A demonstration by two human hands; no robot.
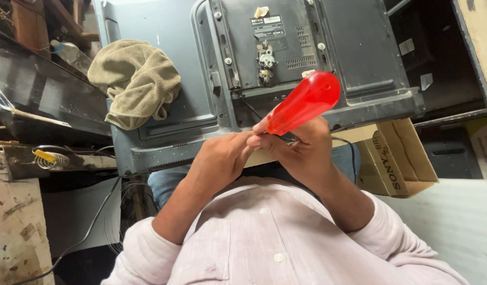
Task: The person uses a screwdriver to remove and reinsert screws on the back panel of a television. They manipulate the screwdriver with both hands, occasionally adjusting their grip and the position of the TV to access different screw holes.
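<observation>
Cluttered workshop surroundings are seen around a grey television back panel (164, 63), which is laid flat across the person's lap. Nearest the camera, a pale pink buttoned shirt (264, 237) is seen, with both forearms raised in front of the chest. The right hand (312, 153) is clenched around the lower part of a red translucent screwdriver handle (306, 103), which is tilted up and to the right over the near edge of the panel. The left hand (222, 158) is curled, its fingertips touching the base of the handle beside the right hand; whether it grips cannot be told. Farther off, a crumpled beige towel (135, 82) is draped on the panel's left part. To the right, an open cardboard box (402, 163) is placed on the floor.
</observation>
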